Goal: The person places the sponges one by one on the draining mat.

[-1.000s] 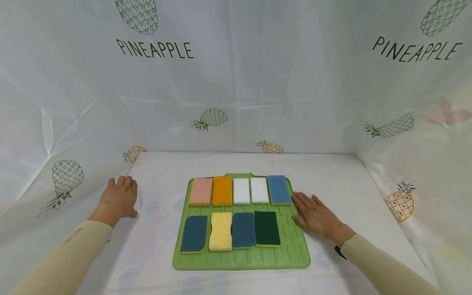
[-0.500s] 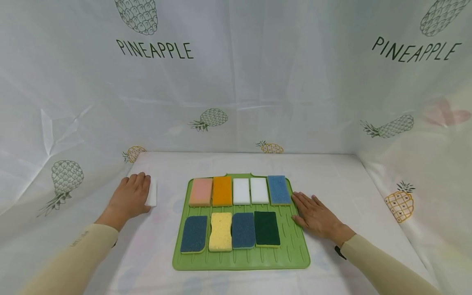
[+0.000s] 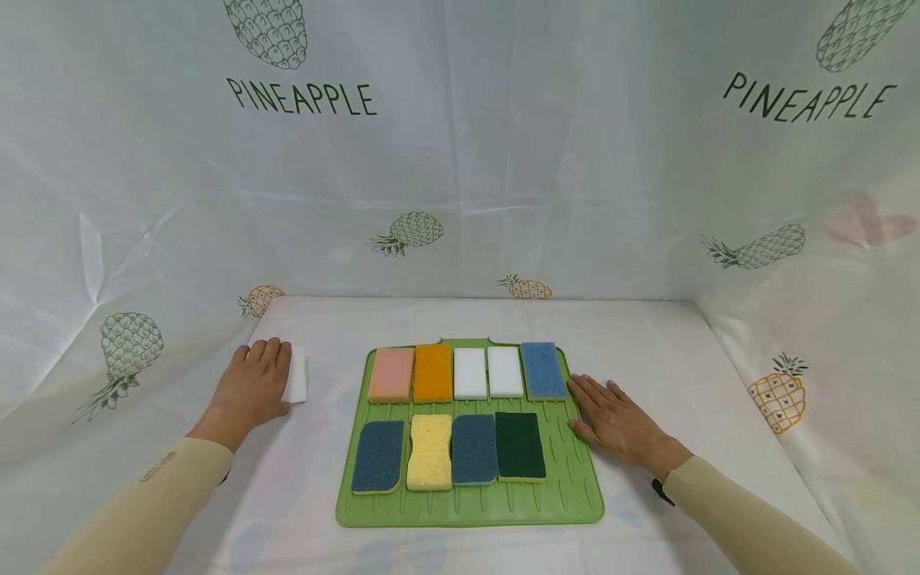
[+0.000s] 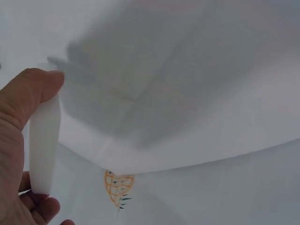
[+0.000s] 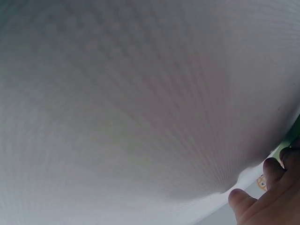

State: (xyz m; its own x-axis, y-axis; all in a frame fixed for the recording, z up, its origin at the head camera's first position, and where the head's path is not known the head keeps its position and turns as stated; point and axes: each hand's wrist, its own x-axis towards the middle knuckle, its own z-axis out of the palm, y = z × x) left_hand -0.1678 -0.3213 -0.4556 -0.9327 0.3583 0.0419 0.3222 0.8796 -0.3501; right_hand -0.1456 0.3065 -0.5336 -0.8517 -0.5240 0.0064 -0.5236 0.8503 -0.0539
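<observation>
My left hand (image 3: pixel 253 385) is at the left side of the table, gripping a white sponge (image 3: pixel 298 375) that sticks out past its right side. In the left wrist view the thumb lies on one end of this white sponge (image 4: pixel 44 145) and the fingers curl at the other end. My right hand (image 3: pixel 614 421) rests palm down with straight fingers, fingertips at the right edge of a green ribbed mat (image 3: pixel 575 499). A blue sponge (image 3: pixel 543 371) on the mat is nearest to those fingertips. The right wrist view shows mostly white cloth and some fingers (image 5: pixel 274 173).
The mat's back row also holds a pink sponge (image 3: pixel 391 374), an orange sponge (image 3: pixel 434 372) and two white ones. In front lie a yellow sponge (image 3: pixel 430 451), a dark green scouring sponge (image 3: pixel 521 446) and two dark blue ones. White pineapple-print cloth (image 3: pixel 575 200) walls the table.
My left hand has moved right, away from the cloth wall, and the white sponge in it now shows. It has barely shifted in the last half second. The right hand stays put.
</observation>
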